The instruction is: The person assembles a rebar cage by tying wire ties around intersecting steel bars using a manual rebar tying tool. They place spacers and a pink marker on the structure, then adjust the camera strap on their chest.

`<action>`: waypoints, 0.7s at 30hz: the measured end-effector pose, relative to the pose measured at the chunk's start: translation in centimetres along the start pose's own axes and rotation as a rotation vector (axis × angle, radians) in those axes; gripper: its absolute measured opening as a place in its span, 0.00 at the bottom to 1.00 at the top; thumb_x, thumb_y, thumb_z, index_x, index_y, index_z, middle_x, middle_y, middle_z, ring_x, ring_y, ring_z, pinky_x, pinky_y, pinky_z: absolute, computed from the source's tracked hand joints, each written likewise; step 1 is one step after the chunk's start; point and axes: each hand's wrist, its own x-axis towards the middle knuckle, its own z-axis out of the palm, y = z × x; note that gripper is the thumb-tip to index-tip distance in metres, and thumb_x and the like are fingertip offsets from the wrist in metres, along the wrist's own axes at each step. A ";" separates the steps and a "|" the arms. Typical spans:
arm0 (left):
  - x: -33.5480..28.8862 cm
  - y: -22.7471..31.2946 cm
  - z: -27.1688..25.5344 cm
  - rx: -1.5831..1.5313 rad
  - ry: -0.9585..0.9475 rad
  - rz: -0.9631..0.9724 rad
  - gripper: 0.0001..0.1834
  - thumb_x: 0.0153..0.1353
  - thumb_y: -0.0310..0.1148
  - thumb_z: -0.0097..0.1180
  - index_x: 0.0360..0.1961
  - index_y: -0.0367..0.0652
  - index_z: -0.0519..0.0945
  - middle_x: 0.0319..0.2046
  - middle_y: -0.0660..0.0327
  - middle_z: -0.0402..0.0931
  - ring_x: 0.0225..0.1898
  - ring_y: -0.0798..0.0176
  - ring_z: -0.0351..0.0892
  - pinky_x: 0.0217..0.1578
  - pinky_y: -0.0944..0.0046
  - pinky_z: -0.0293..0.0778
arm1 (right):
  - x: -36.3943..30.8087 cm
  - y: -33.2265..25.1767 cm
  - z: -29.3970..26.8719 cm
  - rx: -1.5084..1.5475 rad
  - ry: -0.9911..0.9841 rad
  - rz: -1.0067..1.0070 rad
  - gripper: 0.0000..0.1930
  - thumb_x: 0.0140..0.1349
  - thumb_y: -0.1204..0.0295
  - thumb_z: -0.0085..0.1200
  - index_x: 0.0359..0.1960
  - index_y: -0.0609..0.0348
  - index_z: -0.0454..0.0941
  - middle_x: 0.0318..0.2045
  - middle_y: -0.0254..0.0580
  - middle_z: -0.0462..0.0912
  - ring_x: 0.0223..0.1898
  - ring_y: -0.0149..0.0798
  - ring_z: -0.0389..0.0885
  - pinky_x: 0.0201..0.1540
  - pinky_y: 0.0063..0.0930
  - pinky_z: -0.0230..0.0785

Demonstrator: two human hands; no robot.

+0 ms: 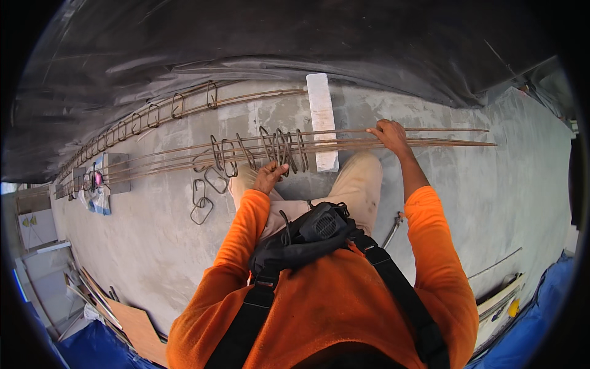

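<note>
Long thin rebars (455, 142) run from left to right in front of my knees. Several bent-steel stirrups (232, 161) hang around them, bunched most closely left of the white block (321, 117) that lies crosswise under the bars. My left hand (268, 177) is closed at the lower end of the bunched stirrups, its thumb up against one; the fingers are partly hidden. Farther right, my right hand (391, 134) wraps over the upper rebar. A few loose stirrups (201, 203) lie on the concrete to the left of my left knee.
Behind the bars, a second rebar cage (153, 115) with spaced stirrups stretches to the far left. Grey blocks (118, 173) and a blue-white sack (94, 200) stand there. Black sheeting (369, 49) covers the far side. A metal tool (393, 229) lies right of my right knee.
</note>
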 end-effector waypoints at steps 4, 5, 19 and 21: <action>0.0 -1.6 2.0 -0.336 0.145 -0.066 0.21 0.64 0.52 0.65 0.26 0.48 0.76 0.21 0.73 0.64 0.27 0.74 0.67 0.33 0.66 0.73 | -0.5 -0.1 0.5 0.003 0.055 -0.054 0.30 0.59 0.38 0.60 0.28 0.57 0.79 0.29 0.40 0.82 0.37 0.47 0.81 0.51 0.44 0.69; 0.0 -2.0 2.0 -0.295 0.144 -0.076 0.21 0.64 0.53 0.65 0.26 0.49 0.76 0.21 0.73 0.63 0.27 0.74 0.66 0.32 0.66 0.73 | -0.9 -0.1 0.5 -0.016 0.054 -0.066 0.30 0.58 0.38 0.62 0.29 0.56 0.79 0.28 0.39 0.82 0.37 0.46 0.81 0.49 0.44 0.70; -3.5 1.3 0.5 -0.348 0.024 -0.130 0.19 0.67 0.52 0.63 0.31 0.50 0.76 0.22 0.73 0.60 0.24 0.75 0.62 0.40 0.61 0.80 | 1.4 0.9 -2.5 0.265 -0.521 -0.026 0.22 0.51 0.56 0.76 0.26 0.57 0.75 0.20 0.36 0.79 0.23 0.31 0.79 0.28 0.31 0.69; -2.7 0.5 0.9 -0.325 0.053 -0.051 0.18 0.69 0.49 0.61 0.29 0.50 0.73 0.21 0.73 0.59 0.23 0.75 0.60 0.43 0.59 0.82 | 1.3 0.7 -3.0 0.337 -0.508 0.024 0.22 0.52 0.56 0.76 0.26 0.58 0.75 0.20 0.37 0.79 0.23 0.32 0.80 0.28 0.31 0.70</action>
